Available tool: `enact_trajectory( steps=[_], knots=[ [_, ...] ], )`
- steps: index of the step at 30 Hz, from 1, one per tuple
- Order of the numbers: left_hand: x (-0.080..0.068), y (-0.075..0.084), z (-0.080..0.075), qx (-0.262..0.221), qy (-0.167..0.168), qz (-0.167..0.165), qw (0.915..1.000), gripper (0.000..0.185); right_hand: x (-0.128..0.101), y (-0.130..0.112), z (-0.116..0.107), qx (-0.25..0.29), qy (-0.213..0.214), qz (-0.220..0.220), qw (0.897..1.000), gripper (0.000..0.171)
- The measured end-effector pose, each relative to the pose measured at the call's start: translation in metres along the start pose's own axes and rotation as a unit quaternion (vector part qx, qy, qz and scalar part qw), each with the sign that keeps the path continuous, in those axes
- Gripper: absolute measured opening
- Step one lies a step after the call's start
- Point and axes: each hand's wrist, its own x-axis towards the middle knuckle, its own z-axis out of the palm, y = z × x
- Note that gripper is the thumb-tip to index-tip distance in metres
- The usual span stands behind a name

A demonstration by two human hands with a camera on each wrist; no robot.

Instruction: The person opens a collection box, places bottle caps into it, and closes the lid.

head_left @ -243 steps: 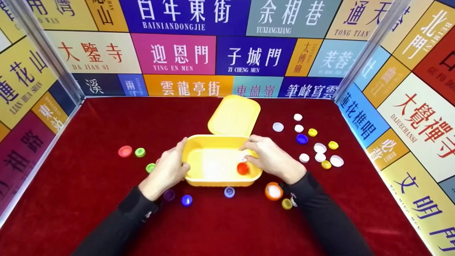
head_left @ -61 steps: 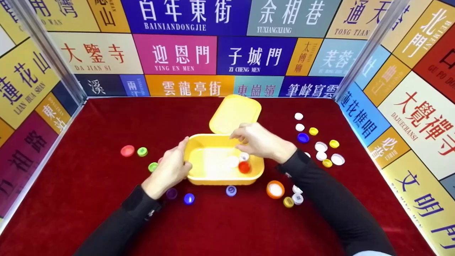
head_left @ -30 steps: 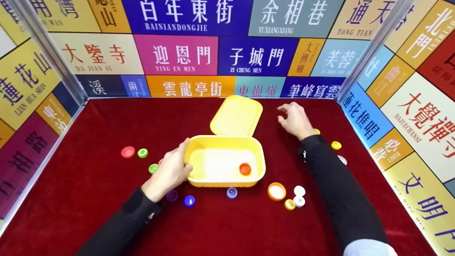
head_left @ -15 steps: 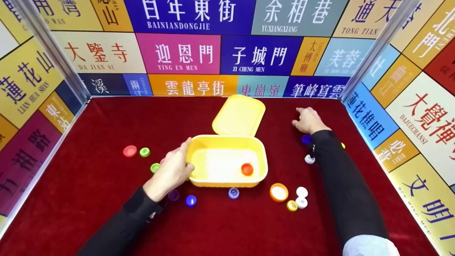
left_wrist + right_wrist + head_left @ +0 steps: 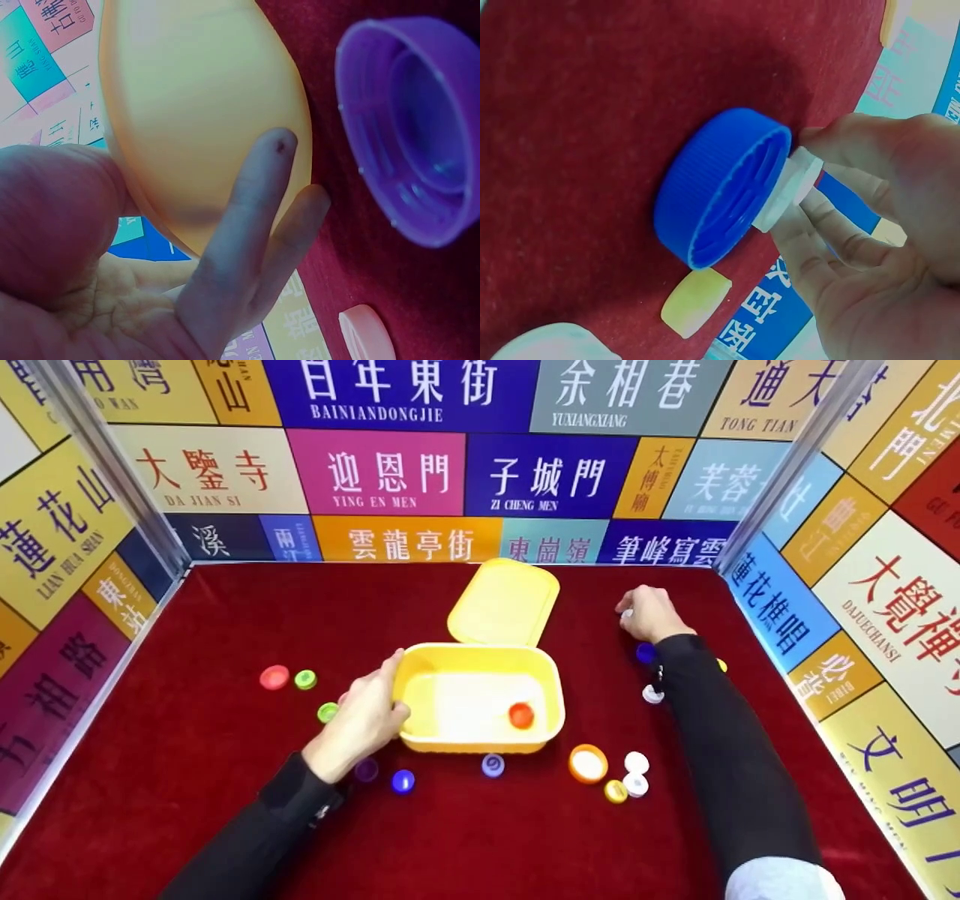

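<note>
A yellow box stands mid-table on red cloth with its hinged lid open at the back. A red cap lies inside on the pale floor. My left hand grips the box's left wall, thumb over the rim; in the left wrist view its fingers lie along the yellow wall. My right hand is at the back right, pinching a white cap just beside a blue cap, which also shows near the sleeve.
Loose caps lie around the box: pink and green at left, purple by my left hand, blue, lilac, orange, yellow and white in front. Sign-covered walls enclose the table.
My right hand left the box, reached to the back right among the caps and now pinches a white one. My left hand stayed on the box.
</note>
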Motion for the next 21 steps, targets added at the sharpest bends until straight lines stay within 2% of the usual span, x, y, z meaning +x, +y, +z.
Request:
enact_trajectory(
  steps=[12, 21],
  knots=[
    [0.001, 0.001, 0.0, 0.001, -0.003, -0.006, 1.0, 0.087, -0.006, -0.012, -0.002, 0.016, 0.025, -0.014, 0.999, 0.031],
    [0.001, 0.001, 0.0, -0.005, -0.002, -0.005, 1.0, 0.086, -0.023, -0.037, -0.006, 0.054, 0.06, -0.038, 0.996, 0.028]
  ],
)
